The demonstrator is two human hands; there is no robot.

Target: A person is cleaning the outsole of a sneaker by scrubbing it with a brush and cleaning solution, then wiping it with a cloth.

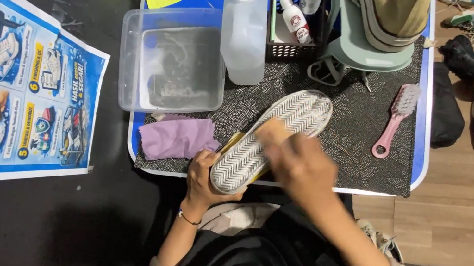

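Item: shoe (271, 142), sole up, white herringbone tread, lying slantwise over the near edge of my patterned mat (345, 138). My left hand (204, 175) cups its heel end, fingers curled tight on it. My right hand (299, 163) lies over the sole's middle, blurred; I cannot tell how its fingers are set. Just left of the shoe: lilac cloth (178, 137). Behind that: clear plastic tub (168, 64), and a tall clear bottle (245, 28). Right side of mat: pink brush (396, 118). Far left: instruction poster (8, 82).
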